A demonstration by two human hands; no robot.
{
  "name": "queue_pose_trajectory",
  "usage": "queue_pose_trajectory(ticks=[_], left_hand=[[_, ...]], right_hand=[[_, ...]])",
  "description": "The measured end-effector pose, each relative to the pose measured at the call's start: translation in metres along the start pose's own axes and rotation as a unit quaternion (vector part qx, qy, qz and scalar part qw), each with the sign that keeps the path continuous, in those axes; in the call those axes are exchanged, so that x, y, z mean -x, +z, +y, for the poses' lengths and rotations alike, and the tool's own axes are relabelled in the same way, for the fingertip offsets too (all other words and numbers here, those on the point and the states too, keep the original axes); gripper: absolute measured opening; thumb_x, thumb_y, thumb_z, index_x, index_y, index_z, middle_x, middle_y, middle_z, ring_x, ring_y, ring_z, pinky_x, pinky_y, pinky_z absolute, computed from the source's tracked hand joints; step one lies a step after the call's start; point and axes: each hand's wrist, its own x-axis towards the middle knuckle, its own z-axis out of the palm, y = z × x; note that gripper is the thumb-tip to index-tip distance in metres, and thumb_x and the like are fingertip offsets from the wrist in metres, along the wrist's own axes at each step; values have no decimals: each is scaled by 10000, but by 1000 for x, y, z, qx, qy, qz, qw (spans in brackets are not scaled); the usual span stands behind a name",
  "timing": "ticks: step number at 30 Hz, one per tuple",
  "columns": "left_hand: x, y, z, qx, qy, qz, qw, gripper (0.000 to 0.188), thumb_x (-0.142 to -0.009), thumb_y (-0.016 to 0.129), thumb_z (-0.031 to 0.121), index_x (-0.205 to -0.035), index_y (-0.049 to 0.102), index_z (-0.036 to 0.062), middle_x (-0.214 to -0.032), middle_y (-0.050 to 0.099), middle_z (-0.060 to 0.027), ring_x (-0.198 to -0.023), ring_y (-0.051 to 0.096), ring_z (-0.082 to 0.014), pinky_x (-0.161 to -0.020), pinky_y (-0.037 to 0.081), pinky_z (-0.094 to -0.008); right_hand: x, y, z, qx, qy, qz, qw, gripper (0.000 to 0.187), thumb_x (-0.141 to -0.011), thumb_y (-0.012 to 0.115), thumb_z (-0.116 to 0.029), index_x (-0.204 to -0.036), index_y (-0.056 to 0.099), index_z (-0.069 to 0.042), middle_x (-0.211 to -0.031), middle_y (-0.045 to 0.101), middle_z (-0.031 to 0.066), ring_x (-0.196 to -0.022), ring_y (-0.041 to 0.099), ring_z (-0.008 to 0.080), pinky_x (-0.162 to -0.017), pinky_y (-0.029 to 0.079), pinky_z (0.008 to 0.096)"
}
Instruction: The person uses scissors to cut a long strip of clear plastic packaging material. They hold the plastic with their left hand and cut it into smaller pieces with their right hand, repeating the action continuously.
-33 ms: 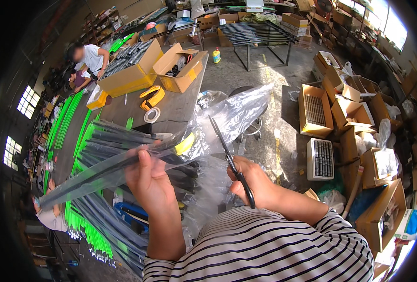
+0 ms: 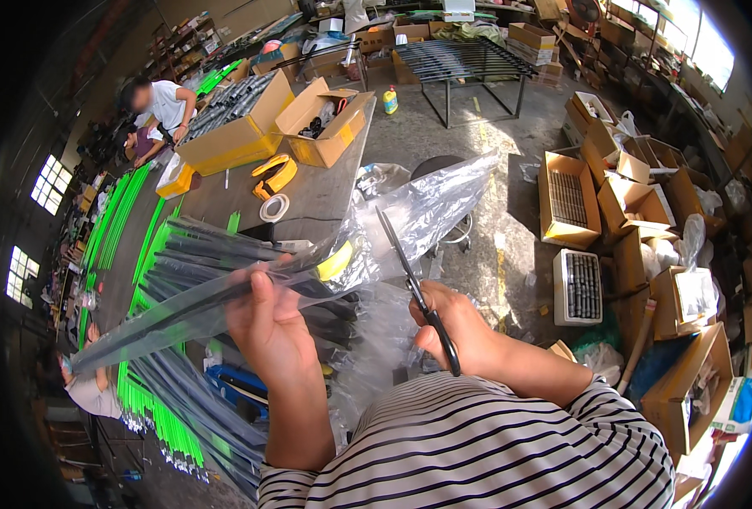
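Observation:
My left hand (image 2: 276, 331) is closed around a long clear plastic sleeve (image 2: 181, 327), thumb up, with fingers partly behind the film. Dark slender lengths show inside the sleeve, which slants down to the left. A yellow patch (image 2: 335, 261) sits on it to the right of my hand. Beyond that, the crinkled loose end of the plastic (image 2: 435, 208) reaches toward the upper right. My right hand (image 2: 454, 327) grips black-handled scissors (image 2: 410, 276), blades pointing up and close together beside the plastic. Whether the blades touch the film, I cannot tell.
Wrapped dark bundles (image 2: 202, 263) and bright green rods (image 2: 168, 424) cover the table (image 2: 312, 199). A tape roll (image 2: 274, 208), a yellow-black tool (image 2: 274, 176) and cardboard boxes (image 2: 244, 127) lie farther back. More open boxes (image 2: 569, 199) stand on the floor at right. Other people (image 2: 168, 106) are at the left.
The loose right end of the plastic has shifted slightly to the right. Both hands and the scissors stay in the same place.

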Motion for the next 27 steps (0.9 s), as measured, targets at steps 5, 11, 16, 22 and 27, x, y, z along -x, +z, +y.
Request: queue_pose_trajectory(ticks=[5,11,16,22,27], left_hand=[[2,-1,-2,5,-10,1,1000,154,-821,545,69,-952,501,2,-888,555,-87,-865,570,-254,-768,475,-373],[4,-2,-3,4,-12,12,1000,172,-826,533,57,-984,489,6,-875,561,-86,-866,571,-261,-763,479,-374],[7,-1,-5,8,-18,3,1000,172,-823,534,50,-985,492,9,-872,570,-87,-846,580,-265,-756,484,-376],[8,-6,-3,8,-27,7,1000,171,-817,534,32,-983,497,15,-875,575,-98,-839,586,-276,-729,497,-371],[10,-36,22,7,-52,80,995,210,-782,568,6,-976,490,2,-837,586,-123,-769,607,-257,-573,515,-265]], right_hand=[[1,1,0,-17,13,19,1000,554,-806,430,-542,-640,403,-14,-619,395,122,-555,404,284,-511,346,360],[4,3,5,-6,11,21,1000,519,-808,477,-489,-627,411,-6,-602,409,132,-543,416,304,-506,353,374],[-2,-4,2,9,-28,45,999,512,-800,509,-470,-625,427,4,-601,419,147,-551,426,325,-519,365,386],[-3,-2,7,-2,3,40,999,524,-810,462,-506,-624,448,-16,-565,412,89,-507,417,239,-476,341,325],[8,3,11,-45,20,40,998,444,-841,457,-443,-717,471,-17,-532,405,25,-459,388,128,-430,308,273]])
